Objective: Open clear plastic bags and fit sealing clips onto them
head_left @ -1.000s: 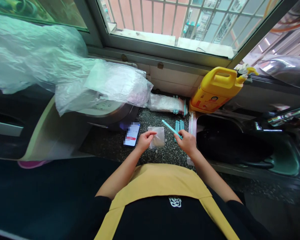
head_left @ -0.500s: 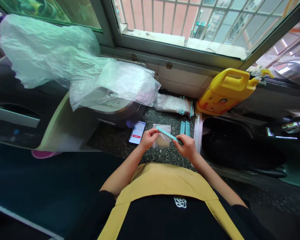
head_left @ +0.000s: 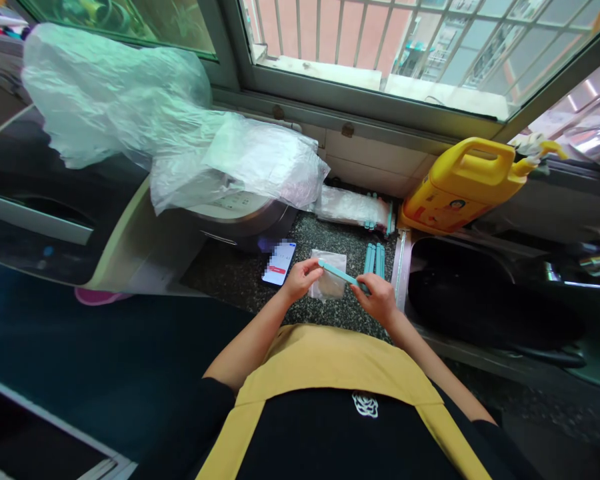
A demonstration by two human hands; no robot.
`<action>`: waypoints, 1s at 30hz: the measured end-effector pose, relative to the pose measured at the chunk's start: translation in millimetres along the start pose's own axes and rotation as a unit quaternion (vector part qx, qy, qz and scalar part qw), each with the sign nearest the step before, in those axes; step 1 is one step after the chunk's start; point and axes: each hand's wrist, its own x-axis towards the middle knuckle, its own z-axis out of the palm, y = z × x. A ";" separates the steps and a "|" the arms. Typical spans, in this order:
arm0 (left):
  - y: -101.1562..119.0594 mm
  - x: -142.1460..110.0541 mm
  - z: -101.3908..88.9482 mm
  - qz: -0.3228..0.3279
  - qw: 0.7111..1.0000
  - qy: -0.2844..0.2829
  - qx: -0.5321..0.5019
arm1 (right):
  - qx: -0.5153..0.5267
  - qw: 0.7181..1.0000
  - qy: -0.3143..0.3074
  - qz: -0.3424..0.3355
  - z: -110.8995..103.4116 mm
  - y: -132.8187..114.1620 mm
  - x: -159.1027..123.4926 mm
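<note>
Between my hands is a long, thin teal bag sealing clip, slanting down to the right. My right hand is closed round its right end. The fingertips of my left hand pinch its left end. Below the clip a small clear zip bag lies flat on the counter, partly covered by the clip and my left fingers; what is in it I cannot make out. Several more teal clips lie side by side just beyond my right hand.
A phone lies left of my left hand. Behind are a clear plastic packet with teal clips and a rice cooker under plastic sheeting. A yellow jug stands by the sink, which holds a black pan.
My hands have come together: the clip's free left end has moved to my left fingers, which now pinch it. The view has shifted left.
</note>
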 end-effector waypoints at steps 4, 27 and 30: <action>-2.1 1.2 4.0 0.007 1.000 -0.009 0.019 | -0.011 1.000 -0.001 -0.008 -0.5 3.0 -6.0; 6.2 10.1 8.7 -0.027 0.997 -0.034 0.059 | -0.021 1.000 -0.005 -0.013 1.7 2.8 -12.3; 5.4 10.9 10.2 -0.032 0.998 -0.029 0.054 | -0.020 1.000 0.012 -0.021 0.8 1.8 -11.0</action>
